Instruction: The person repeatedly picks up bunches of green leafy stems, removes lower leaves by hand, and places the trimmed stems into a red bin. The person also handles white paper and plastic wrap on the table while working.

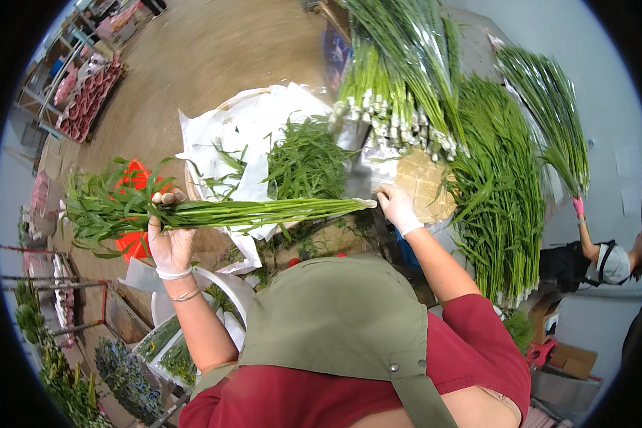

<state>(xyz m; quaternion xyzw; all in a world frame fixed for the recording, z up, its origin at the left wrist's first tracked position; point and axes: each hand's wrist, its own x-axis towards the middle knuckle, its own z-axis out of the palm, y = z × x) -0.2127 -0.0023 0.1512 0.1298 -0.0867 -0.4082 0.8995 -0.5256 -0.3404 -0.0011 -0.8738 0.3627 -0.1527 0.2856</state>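
My left hand (pixel 172 241), in a thin white glove, grips a long bunch of green leafy stems (pixel 262 210) near its leafy end. The bunch lies level across my front, leaves to the left and pale bound stem ends to the right. Close by those ends is my right hand (pixel 398 209), also gloved, with its fingers bent; whether it touches or pinches anything is unclear. Below the bunch, a round container with a white sheet liner (pixel 219 125) holds a heap of loose green leaves (pixel 305 163). A tan paper-covered pad (pixel 425 184) lies beyond my right hand.
Stem bundles with white-bound ends (pixel 396 101) are piled ahead on the right, beside a large leafy stack (pixel 497 160). An orange-red plastic container (pixel 131 243) stands below the bunch's leaves. At far right, a person's pink-gloved hand (pixel 579 206) meets another bundle (pixel 545 101).
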